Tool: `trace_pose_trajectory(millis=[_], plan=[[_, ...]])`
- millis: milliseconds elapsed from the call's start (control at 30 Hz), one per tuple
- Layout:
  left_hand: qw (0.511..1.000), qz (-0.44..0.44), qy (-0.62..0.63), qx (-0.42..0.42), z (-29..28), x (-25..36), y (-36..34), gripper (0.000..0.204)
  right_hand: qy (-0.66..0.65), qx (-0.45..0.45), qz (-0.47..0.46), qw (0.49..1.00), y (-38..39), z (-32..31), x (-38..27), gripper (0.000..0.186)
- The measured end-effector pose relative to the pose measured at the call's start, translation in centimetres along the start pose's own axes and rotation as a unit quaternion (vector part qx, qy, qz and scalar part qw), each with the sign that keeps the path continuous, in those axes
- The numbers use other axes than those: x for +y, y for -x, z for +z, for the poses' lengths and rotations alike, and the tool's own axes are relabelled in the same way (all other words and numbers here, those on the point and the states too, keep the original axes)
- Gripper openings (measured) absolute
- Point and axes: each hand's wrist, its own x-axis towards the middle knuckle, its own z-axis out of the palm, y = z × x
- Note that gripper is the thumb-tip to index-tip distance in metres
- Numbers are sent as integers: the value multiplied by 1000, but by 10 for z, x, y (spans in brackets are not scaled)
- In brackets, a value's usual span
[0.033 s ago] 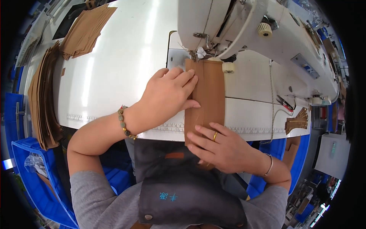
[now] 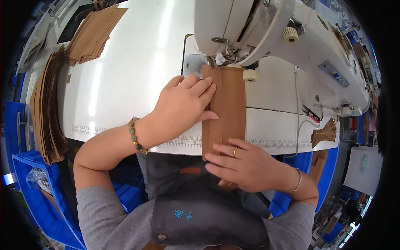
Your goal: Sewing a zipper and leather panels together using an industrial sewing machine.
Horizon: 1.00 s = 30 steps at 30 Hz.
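Observation:
A long brown strip of fabric [image 2: 233, 100] with a lengthwise fold or seam lies on the white table. Its far end reaches the presser foot [image 2: 214, 61] of a white sewing machine [image 2: 246, 29], and its near end comes to the table's front edge. My left hand [image 2: 183, 98] rests on the strip's left side, fingers stretched forward and thumb apart. Over the near end, the fingers of my right hand [image 2: 246, 164] are spread on the fabric; its thumb is partly hidden below. The needle itself cannot be made out.
Stacks of brown pieces [image 2: 93, 35] and a thicker brown bundle [image 2: 48, 108] lie at left. Small snips [image 2: 310, 113] and a small brown bundle [image 2: 325, 134] are at right. Blue bins [image 2: 43, 200] stand below the table. A printed ruler [image 2: 275, 143] runs along the front edge.
My right hand has shifted slightly toward me along the near end of the fabric. My left hand and the strip look almost unmoved.

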Motion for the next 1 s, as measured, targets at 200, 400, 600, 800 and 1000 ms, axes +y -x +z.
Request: trace_pose_trajectory(millis=[200, 400, 600, 800, 1000], plan=[[999, 4, -17, 36, 6, 1, 7, 71, 175, 167, 75, 967, -19, -40, 33, 29], [999, -11, 5, 38, 5, 0, 7, 75, 348, 274, -41, 896, -47, -15, 83, 28], [999, -19, 35, 25, 3, 0, 7, 74, 183, 300, 14, 936, -50, 11, 98, 28], [994, -39, 96, 34, -2, 1, 5, 72, 200, 284, 14, 938, -47, 12, 104, 24], [987, -58, 146, 19, -7, 1, 5, 80, 171, 272, 2, 947, -55, 9, 107, 22]])
